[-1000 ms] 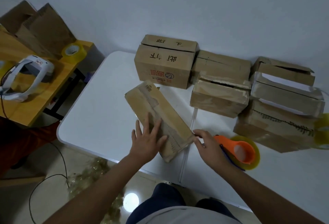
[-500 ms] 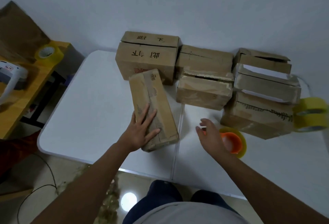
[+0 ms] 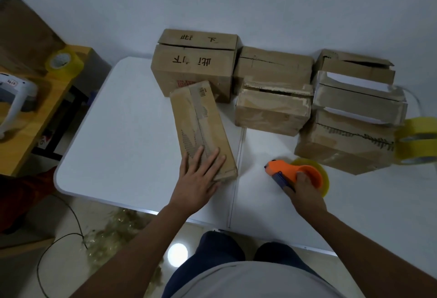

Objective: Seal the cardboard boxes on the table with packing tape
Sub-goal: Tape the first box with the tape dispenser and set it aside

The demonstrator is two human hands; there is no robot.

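Nearest, the right hand curls round the orange tape dispenser on the white table. Just beyond, the left hand lies flat, fingers straight, on the near end of a long cardboard box. Farther back, more cardboard boxes stand along the wall, with stacked tape rolls at the right edge.

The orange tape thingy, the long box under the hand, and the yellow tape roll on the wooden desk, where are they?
orange tape dispenser (image 3: 285, 168), head view, on its orange body.
long box (image 3: 201, 122), head view, on its top face.
yellow tape roll (image 3: 64, 61), head view, on its outer band.
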